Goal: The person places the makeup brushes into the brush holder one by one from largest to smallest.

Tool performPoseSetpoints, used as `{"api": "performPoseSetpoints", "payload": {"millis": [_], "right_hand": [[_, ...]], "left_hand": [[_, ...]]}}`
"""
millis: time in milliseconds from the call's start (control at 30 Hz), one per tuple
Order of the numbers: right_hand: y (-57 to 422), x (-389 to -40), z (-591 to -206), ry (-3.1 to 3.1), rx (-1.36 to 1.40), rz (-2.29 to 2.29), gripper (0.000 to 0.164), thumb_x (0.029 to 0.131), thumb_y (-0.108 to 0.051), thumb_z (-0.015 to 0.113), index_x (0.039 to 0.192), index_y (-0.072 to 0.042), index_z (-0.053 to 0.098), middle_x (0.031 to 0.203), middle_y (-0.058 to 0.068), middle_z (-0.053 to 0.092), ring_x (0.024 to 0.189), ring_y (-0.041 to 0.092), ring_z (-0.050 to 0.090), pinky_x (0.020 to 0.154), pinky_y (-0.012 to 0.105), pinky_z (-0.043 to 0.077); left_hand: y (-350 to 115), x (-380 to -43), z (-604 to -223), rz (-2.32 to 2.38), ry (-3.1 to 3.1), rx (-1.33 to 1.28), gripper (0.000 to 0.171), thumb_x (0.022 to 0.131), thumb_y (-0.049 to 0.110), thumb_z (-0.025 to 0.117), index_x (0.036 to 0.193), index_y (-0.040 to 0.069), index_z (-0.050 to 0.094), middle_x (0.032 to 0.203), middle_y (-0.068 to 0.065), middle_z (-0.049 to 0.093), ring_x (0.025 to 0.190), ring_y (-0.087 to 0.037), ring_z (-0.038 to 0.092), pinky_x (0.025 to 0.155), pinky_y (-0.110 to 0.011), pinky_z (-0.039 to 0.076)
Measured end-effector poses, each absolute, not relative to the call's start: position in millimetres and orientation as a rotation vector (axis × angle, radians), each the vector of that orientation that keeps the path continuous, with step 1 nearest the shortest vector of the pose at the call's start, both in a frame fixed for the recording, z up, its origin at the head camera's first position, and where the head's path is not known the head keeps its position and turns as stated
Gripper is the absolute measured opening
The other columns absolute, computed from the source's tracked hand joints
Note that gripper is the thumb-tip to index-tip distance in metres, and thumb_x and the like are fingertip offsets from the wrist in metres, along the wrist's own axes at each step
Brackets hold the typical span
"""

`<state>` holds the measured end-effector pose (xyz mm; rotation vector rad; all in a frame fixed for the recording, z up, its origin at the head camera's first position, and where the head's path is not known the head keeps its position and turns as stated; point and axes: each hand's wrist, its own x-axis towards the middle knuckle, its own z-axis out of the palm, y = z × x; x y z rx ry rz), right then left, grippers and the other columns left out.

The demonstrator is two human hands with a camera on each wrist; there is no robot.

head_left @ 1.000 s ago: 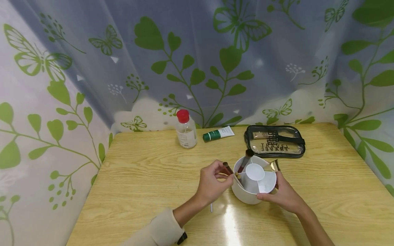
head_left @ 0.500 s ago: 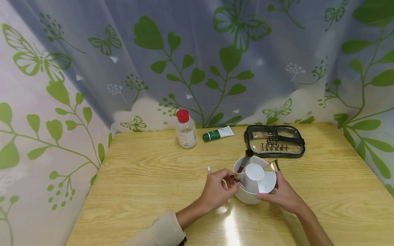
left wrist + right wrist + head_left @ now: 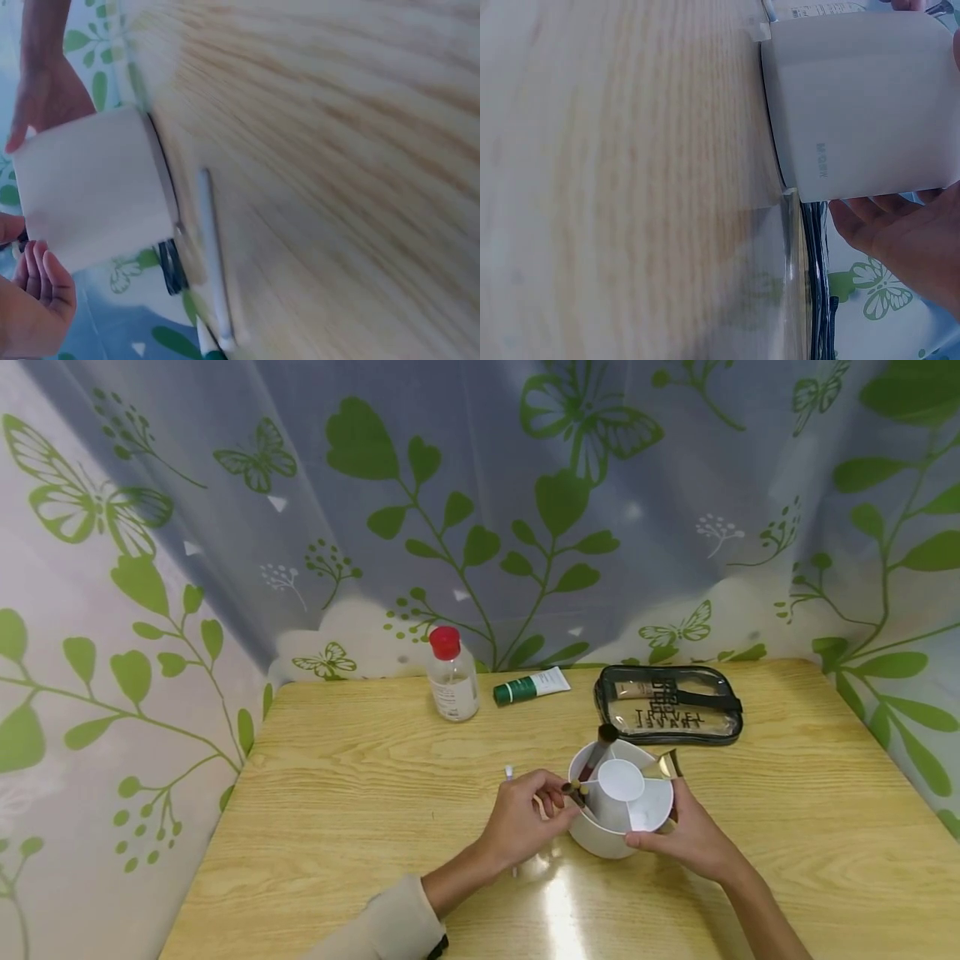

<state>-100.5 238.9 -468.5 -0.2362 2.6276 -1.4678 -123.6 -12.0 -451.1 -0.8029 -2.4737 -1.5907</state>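
Note:
A round white divided organizer [image 3: 604,842] stands on the wooden table. My right hand [image 3: 699,835] grips its right side, thumb at the front rim and fingers round the back. At the left rim my left hand [image 3: 525,814] pinches a makeup brush [image 3: 568,788], its dark tip showing and its handle down in the left compartment. A second brush tip with yellowish bristles is beside it. A larger dark-bristled brush [image 3: 600,750] leans in the back compartment, and a gold flat brush [image 3: 664,766] in the right one. A thin white brush [image 3: 214,259] lies on the table, partly behind my left hand in the head view.
Along the back stand a clear bottle [image 3: 454,689] with a red cap, a green and white tube [image 3: 531,686] and a clear travel pouch [image 3: 670,706] with black edging. A patterned curtain [image 3: 480,527] hangs behind the table [image 3: 337,827].
My left hand has moved down and slightly right, lowering the pinched brush into the left compartment. The white brush's tip has come into view above that hand. My right hand stays put.

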Motion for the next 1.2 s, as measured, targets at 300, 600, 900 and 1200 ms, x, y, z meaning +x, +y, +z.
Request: {"api": "performPoseSetpoints", "payload": {"millis": [300,600,900,1200], "right_hand": [[240,-101,-472,2.645,-0.262,-1.454,0.088,0.074,-0.018,0.079,0.139,0.000,0.024,0.124,0.014,0.050,0.106,-0.008,0.044,0.096,0.028,0.043],[240,-101,-473,2.654,-0.265,-1.458,0.087,0.073,-0.018,0.080,0.138,0.000,0.025,0.123,0.014,0.051,0.105,-0.009,0.044,0.092,0.019,0.041],[240,-102,-470,2.659,-0.261,-1.440,0.087,0.073,-0.019,0.080,0.138,0.001,0.025,0.124,0.014,0.050,0.109,0.004,0.046,0.096,0.034,0.044],[240,-100,-470,2.653,-0.282,-1.472,0.086,0.072,-0.017,0.080,0.137,0.000,0.027,0.122,0.014,0.052,0.104,-0.009,0.045,0.091,0.019,0.042]], "left_hand": [[-39,-138,-463,-1.516,-2.531,-0.631,0.023,0.076,0.004,0.073,0.095,-0.003,0.063,0.084,-0.013,0.066,0.073,-0.023,0.064,0.058,-0.016,0.049],[-52,-155,-476,-1.380,-2.747,-0.337,0.022,0.076,0.005,0.073,0.091,-0.006,0.062,0.082,-0.016,0.065,0.070,-0.019,0.062,0.060,-0.020,0.051],[-54,-163,-486,-1.278,-2.949,-0.264,0.016,0.071,0.003,0.072,0.080,-0.006,0.062,0.071,-0.010,0.060,0.060,-0.013,0.052,0.052,-0.021,0.044],[-45,-166,-489,-1.125,-2.982,-0.292,0.042,0.063,-0.007,0.060,0.044,0.015,0.030,0.047,0.007,0.024,0.042,-0.007,0.022,0.036,-0.017,0.018]]}}
